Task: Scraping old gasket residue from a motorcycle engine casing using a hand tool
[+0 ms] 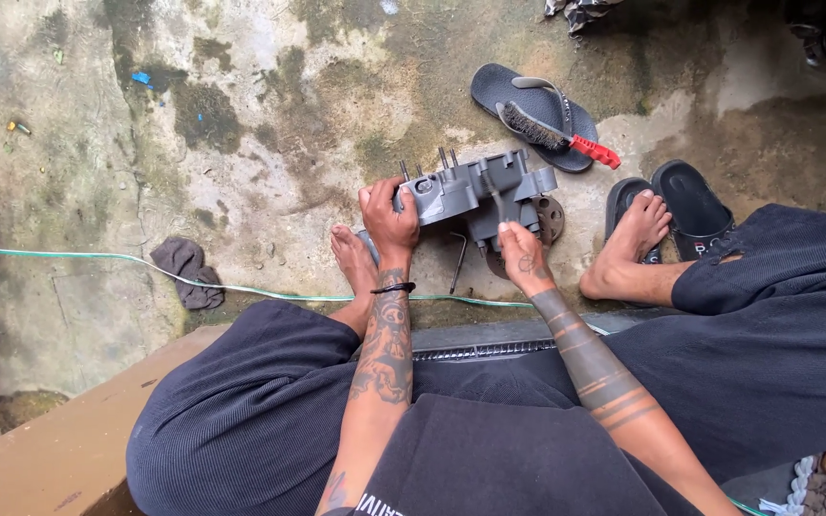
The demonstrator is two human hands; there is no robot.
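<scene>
Three sandals (528,105); one wire brush (554,136); one rag (186,268); one engine casing (475,191).

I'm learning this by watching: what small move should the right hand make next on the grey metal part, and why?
Probably press the thin tool down: the right hand holds it on the grey metal engine casing, which the left hand steadies.
</scene>
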